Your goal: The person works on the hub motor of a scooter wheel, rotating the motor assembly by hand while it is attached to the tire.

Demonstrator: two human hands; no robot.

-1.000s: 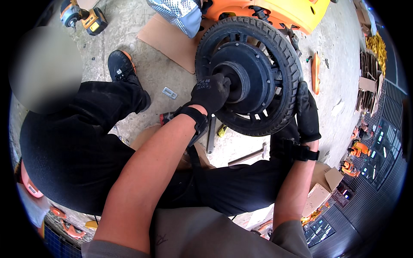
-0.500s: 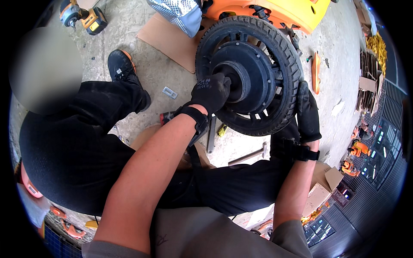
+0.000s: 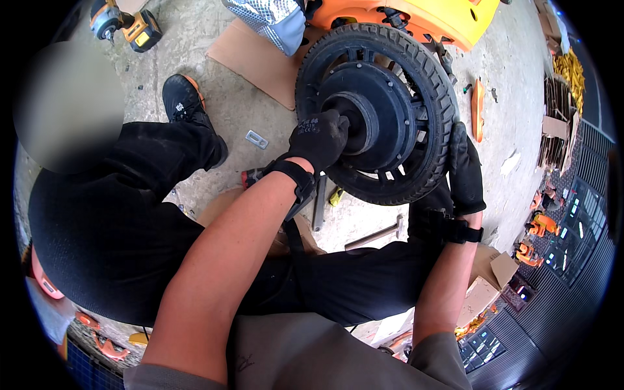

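Observation:
A black wheel [image 3: 389, 140] with a chunky tread and a bolted round hub stands tilted in front of me. My left hand [image 3: 318, 140], in a black glove, is closed at the hub's hollow centre. Whatever its fingers grip there is hidden by the glove. Against the tyre's right side rests my right hand [image 3: 467, 170], also gloved, its fingers along the tread and holding the wheel steady. Beyond the wheel is an orange and yellow body shell [image 3: 416, 19], with dark metal parts between the two.
A cordless power tool [image 3: 127, 26] lies at the far left. A cardboard sheet [image 3: 250, 62] is on the concrete floor, near a small metal plate [image 3: 257, 139]. Below the wheel lie a hammer [image 3: 377, 235] and a dark bar [image 3: 319, 205]. An orange strip [image 3: 478, 110] lies right.

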